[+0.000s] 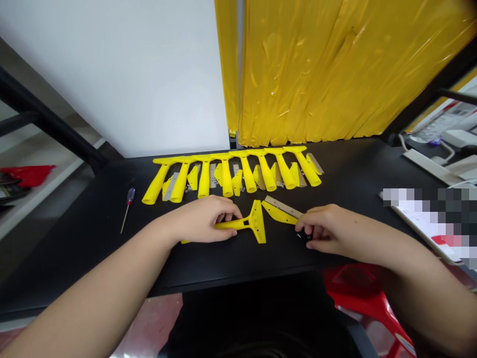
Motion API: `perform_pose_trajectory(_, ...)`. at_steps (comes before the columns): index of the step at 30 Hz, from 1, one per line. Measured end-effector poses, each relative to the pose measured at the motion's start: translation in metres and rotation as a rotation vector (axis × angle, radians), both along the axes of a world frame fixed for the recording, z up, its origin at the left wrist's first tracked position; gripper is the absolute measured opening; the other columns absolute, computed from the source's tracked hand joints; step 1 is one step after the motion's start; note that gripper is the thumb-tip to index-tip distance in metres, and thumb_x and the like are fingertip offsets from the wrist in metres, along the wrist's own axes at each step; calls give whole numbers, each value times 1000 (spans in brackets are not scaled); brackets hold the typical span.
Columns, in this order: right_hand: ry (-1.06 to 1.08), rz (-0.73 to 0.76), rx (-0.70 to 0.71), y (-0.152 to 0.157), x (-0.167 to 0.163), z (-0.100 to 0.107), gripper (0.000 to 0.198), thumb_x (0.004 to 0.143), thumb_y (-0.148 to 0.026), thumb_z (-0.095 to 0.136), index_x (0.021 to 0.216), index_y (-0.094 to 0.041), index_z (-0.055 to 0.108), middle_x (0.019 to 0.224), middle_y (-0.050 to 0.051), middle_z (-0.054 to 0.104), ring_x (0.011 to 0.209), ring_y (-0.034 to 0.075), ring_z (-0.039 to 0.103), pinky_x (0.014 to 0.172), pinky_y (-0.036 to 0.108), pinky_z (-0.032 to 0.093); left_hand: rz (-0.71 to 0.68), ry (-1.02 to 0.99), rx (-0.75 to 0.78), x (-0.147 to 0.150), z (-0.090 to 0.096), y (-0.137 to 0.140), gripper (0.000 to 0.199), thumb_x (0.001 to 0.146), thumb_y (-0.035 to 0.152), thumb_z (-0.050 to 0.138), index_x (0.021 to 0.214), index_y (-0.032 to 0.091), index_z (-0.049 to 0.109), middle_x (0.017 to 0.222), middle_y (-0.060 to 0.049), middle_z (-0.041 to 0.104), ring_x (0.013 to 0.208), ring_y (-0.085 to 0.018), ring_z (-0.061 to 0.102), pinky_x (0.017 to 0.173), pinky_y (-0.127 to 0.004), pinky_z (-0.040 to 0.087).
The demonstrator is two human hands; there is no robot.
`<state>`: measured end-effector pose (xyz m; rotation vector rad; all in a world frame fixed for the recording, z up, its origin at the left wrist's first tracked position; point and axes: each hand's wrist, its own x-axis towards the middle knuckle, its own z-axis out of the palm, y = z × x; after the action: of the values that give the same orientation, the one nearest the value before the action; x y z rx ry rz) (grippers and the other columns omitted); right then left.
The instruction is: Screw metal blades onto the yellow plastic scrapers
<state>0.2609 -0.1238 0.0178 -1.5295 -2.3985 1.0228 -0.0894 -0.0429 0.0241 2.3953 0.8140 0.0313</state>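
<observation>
Under my left hand [208,219], a yellow scraper [257,226] lies at the front of the black table [223,268]; I have the fingers wrapped around its handle, its head pointing toward my right hand [324,231]. Between that head and the right hand sit a metal blade [283,206] and a yellow plate [278,214], side by side. The right fingers are bent at their near ends — whether they pinch anything, I cannot tell. Beyond both hands I see eight more scrapers [226,179] in a row — loose blades [171,186] among them. Left of my left hand lies a screwdriver [129,201].
</observation>
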Motion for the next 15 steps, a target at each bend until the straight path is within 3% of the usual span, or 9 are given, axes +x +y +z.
perform_pose_trajectory(7,-50,188,171,0,-25,-2,19,90,-6,64,85,-22,73,88,3,73,80,18,68,73,28,50,11,-9,-15,0,0,1,33,91,40,71,118,21,77,92,-3,68,74,-16,59,64,-28,44)
perform_pose_trajectory(15,-143,89,186,0,-15,-1,18,87,-7,65,82,-23,71,85,0,72,73,17,67,69,29,46,11,-34,-32,-1,-1,2,33,91,41,72,117,21,78,91,-3,69,73,-16,60,63,-28,44)
